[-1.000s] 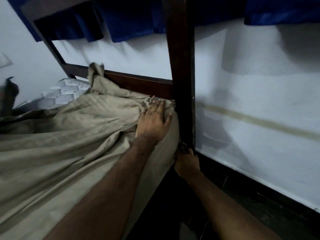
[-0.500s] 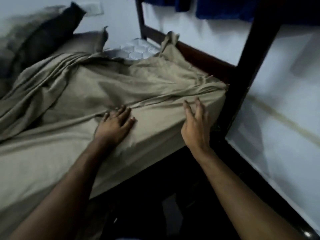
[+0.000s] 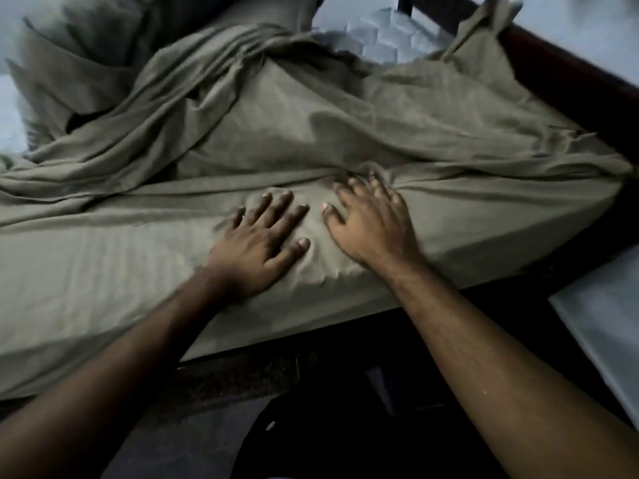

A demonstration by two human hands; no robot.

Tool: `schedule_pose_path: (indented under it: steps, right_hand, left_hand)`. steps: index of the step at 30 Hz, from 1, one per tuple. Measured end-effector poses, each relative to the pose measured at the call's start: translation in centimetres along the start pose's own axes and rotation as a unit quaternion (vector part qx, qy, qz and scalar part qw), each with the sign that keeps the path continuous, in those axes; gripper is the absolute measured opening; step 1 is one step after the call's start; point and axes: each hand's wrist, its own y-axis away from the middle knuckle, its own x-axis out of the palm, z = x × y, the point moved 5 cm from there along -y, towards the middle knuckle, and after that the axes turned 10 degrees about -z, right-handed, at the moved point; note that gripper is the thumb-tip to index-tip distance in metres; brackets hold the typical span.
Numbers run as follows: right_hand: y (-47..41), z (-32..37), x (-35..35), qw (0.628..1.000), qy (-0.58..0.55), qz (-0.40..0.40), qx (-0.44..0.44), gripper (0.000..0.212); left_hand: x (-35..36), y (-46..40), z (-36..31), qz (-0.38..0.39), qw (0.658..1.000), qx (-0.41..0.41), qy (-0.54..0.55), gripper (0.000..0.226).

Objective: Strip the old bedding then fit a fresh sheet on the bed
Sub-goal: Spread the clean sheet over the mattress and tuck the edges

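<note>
- Both hands are down flat on the sheet (image 3: 345, 133) near the front edge of the bed, side by side, almost touching.
- Left hand (image 3: 262, 240): fingers straight and spread, palm pressing the cloth. It grips nothing.
- Right hand (image 3: 370, 223): fingers spread and slightly blurred, tips reaching a bunched ridge of fabric. It looks open and pressing rather than pinching, though the blur makes the fingertips hard to read.
- The olive sheet covers the front of the mattress (image 3: 383, 39) smoothly, and the near right corner looks tucked over. Further back it lies in heavy folds and ridges.
- At the far right the quilted white mattress shows bare, so I judge that corner is not yet fitted.
- A loose tail of sheet drapes over the dark wooden bed rail (image 3: 560, 63) along the right side.
- Risk one: pushing the slack backward with flat palms could pull the tucked front corner loose, since nothing anchors it but friction.
- Risk two: that tail on the rail could snag when the far corner is drawn over, leaving the sheet skewed.
- Risk three: the thick folds in the middle may be smoothed into a trapped crease if the far side is not stretched first.
- Containers: none show here. A pillow (image 3: 79, 70) in a matching case sits at the far left, blurred.
</note>
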Motion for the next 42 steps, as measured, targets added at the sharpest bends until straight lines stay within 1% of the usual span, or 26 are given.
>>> schedule_pose_path:
  steps: [1, 3, 5, 8, 11, 14, 16, 18, 19, 20, 22, 23, 24, 26, 28, 30, 32, 33, 35, 38, 40, 42]
  right_hand:
    - [0.1, 0.1, 0.3, 1.0, 0.007, -0.022, 0.004, 0.063]
    - [0.7, 0.3, 0.1, 0.998, 0.016, -0.065, 0.001, 0.061]
    - [1.1, 0.3, 0.3, 0.997, 0.021, -0.074, -0.005, 0.06]
    - [1.7, 0.1, 1.2, 0.997, 0.049, -0.057, -0.032, 0.063]
    - [1.7, 0.5, 2.7, 0.996, 0.062, -0.035, -0.052, 0.062]
    - [2.0, 0.1, 3.7, 0.996, 0.084, -0.019, -0.039, 0.061]
    - [2.2, 0.3, 3.4, 0.996, 0.088, 0.011, -0.029, 0.06]
    - [1.1, 1.0, 2.0, 0.994, 0.087, 0.064, -0.009, 0.058]
    - [0.2, 1.4, 0.0, 0.99, 0.087, 0.109, 0.008, 0.058]
    - [-0.6, 1.6, -1.6, 0.982, 0.073, 0.171, 0.029, 0.058]
    - [-1.5, 2.9, -6.7, 0.956, 0.025, 0.286, 0.06, 0.06]
    - [-1.8, 3.6, -9.2, 0.945, 0.004, 0.317, 0.081, 0.061]
    - [-1.9, 4.6, -13.2, 0.939, -0.012, 0.331, 0.094, 0.061]
    - [-1.4, 6.6, -20.6, 0.936, -0.033, 0.339, 0.094, 0.06]
    - [-1.1, 9.0, -25.6, 0.936, -0.065, 0.34, 0.067, 0.058]
    - [-1.6, 11.1, -30.4, 0.935, -0.1, 0.334, 0.06, 0.058]
    - [-3.0, 13.2, -34.6, 0.939, -0.144, 0.308, 0.041, 0.057]
    - [-3.6, 14.1, -36.3, 0.942, -0.16, 0.295, 0.029, 0.056]
    - [-4.4, 16.7, -40.5, 0.944, -0.196, 0.265, -0.011, 0.053]
    - [-4.8, 20.8, -45.4, 0.936, -0.249, 0.237, -0.073, 0.049]
    - [-5.1, 23.2, -47.5, 0.933, -0.268, 0.213, -0.11, 0.047]
    - [-5.0, 26.9, -48.7, 0.925, -0.286, 0.203, -0.144, 0.047]
  left_hand:
    - [0.5, -0.2, 0.0, -0.018, 1.0, 0.003, -0.013, 0.076]
    - [0.9, 0.1, -0.2, -0.084, 0.994, 0.0, -0.064, 0.073]
    - [2.4, 0.3, -0.1, -0.128, 0.988, -0.002, -0.09, 0.077]
    - [4.4, 0.4, 0.4, -0.147, 0.983, 0.015, -0.105, 0.083]
    - [5.6, 0.0, 0.7, -0.104, 0.988, 0.008, -0.117, 0.084]
    - [5.8, -0.1, -0.2, -0.061, 0.989, 0.006, -0.131, 0.083]
    - [5.2, -0.2, -0.5, -0.013, 0.992, 0.002, -0.124, 0.081]
    - [3.9, -0.7, -0.8, 0.053, 0.993, -0.01, -0.106, 0.077]
    - [1.7, -0.7, -1.1, 0.08, 0.993, -0.024, -0.087, 0.075]
    - [-0.2, -0.9, -1.4, 0.115, 0.991, -0.043, -0.051, 0.072]
    - [-5.8, -0.4, -2.2, 0.18, 0.978, -0.102, 0.001, 0.067]
    - [-8.4, 0.0, -2.9, 0.193, 0.971, -0.139, 0.024, 0.066]
    - [-12.3, 0.9, -4.0, 0.194, 0.962, -0.182, 0.062, 0.065]
    - [-19.7, 3.3, -6.6, 0.163, 0.952, -0.229, 0.121, 0.059]
    - [-25.4, 4.5, -8.9, 0.156, 0.947, -0.24, 0.146, 0.057]
    - [-31.2, 5.0, -10.5, 0.145, 0.944, -0.248, 0.161, 0.057]
    - [-36.6, 4.7, -10.9, 0.087, 0.946, -0.267, 0.16, 0.058]
    - [-38.8, 4.5, -11.0, 0.073, 0.947, -0.271, 0.158, 0.058]
    - [-43.7, 6.0, -10.5, 0.047, 0.944, -0.29, 0.152, 0.059]
    - [-49.7, 10.4, -8.5, -0.024, 0.932, -0.328, 0.149, 0.065]
    - [-51.9, 13.5, -6.9, -0.048, 0.921, -0.354, 0.155, 0.069]
    - [-53.4, 16.9, -4.7, -0.073, 0.903, -0.39, 0.168, 0.068]
